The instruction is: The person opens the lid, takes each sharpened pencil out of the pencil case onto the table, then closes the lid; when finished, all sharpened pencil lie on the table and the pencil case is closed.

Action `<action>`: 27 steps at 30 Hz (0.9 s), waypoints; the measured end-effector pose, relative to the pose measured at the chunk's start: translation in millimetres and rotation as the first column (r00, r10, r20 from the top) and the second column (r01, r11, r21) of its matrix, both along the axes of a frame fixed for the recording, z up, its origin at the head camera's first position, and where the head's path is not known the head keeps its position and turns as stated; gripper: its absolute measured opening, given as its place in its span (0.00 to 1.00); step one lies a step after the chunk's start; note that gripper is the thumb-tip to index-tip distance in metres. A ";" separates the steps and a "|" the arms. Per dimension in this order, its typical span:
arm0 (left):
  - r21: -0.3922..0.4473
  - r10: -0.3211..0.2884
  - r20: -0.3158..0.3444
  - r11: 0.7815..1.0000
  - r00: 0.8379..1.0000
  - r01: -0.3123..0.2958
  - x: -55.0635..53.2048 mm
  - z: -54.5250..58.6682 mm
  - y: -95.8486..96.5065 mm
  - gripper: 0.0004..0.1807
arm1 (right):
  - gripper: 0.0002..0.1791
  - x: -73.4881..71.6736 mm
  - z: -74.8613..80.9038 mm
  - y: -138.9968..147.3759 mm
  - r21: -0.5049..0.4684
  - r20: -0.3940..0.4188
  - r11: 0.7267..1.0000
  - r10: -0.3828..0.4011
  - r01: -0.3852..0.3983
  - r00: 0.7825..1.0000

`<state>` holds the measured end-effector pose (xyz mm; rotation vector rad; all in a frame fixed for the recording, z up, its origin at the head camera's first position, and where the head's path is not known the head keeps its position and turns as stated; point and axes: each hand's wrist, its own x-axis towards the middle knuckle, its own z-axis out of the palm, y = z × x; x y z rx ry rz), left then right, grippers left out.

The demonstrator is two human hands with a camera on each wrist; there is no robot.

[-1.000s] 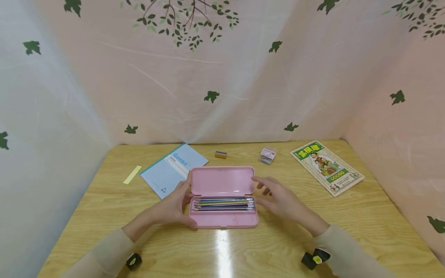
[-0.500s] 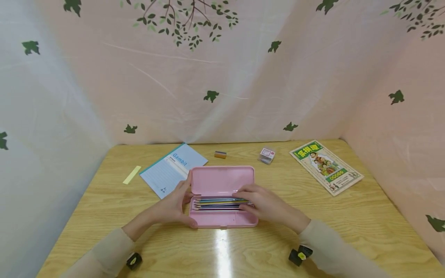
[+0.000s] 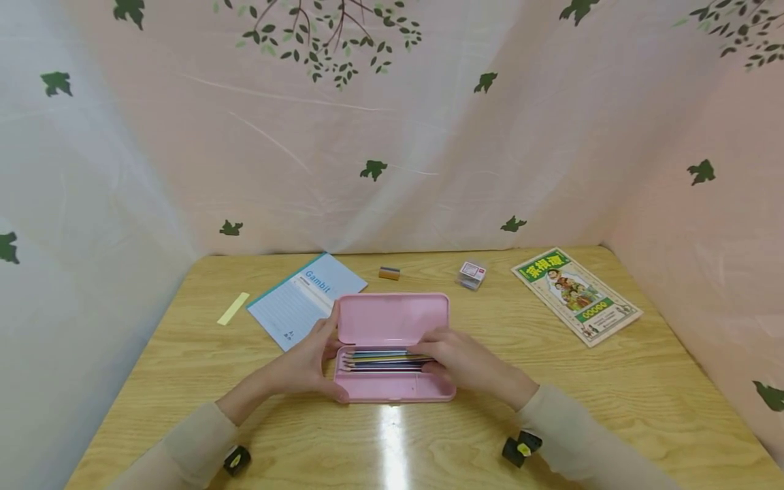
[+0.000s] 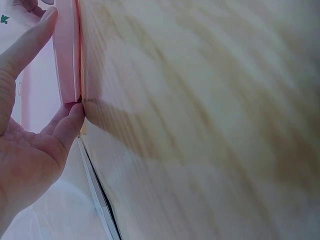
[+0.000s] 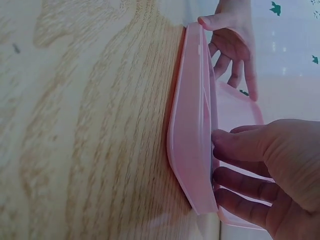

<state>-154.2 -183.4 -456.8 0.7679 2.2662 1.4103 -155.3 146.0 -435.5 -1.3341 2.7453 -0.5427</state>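
A pink pencil case [image 3: 392,389] lies on the table with its lid [image 3: 393,318] raised. Several pencils [image 3: 380,361] lie side by side in its rear compartment, tips to the left. My left hand [image 3: 309,364] holds the case's left end, thumb at the front corner and fingers near the hinge and lid. Over the right end, my right hand [image 3: 462,357] reaches into the case, thumb and fingers curled about the pencils' eraser ends, which they hide. In the right wrist view, the right fingers [image 5: 245,182] dip past the case's side wall.
A blue notebook [image 3: 294,306] lies behind the left hand, with a yellow strip [image 3: 233,308] to its left. At the back are a small brown-orange block [image 3: 389,273] and a small clear box [image 3: 471,275]. An illustrated booklet [image 3: 577,296] lies at right.
My right hand has moved left from beside the case into it, its fingers now over the pencils' eraser ends. The left hand and the case stay in place.
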 end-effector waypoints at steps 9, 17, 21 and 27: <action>-0.002 0.009 0.012 1.000 1.000 -0.009 -0.1 1.4 -0.7 0.84 | 0.19 -1.8 0.6 -0.8 0.004 0.026 1.000 -0.013 0.013 1.000; 0.000 0.008 0.004 1.000 1.000 -0.008 -0.8 -0.4 -1.2 0.84 | 0.22 -2.4 2.7 -5.6 0.054 0.064 0.997 -0.051 0.048 0.997; -0.006 0.007 -0.005 1.000 1.000 -0.008 -0.4 0.0 -0.9 0.84 | 0.20 -2.5 0.9 -7.5 0.047 0.033 0.998 -0.040 0.039 0.999; -0.014 0.009 -0.002 1.000 1.000 -0.009 0.5 0.9 -0.6 0.84 | 0.18 -2.3 -0.4 -8.7 0.051 0.015 0.998 -0.043 0.043 0.999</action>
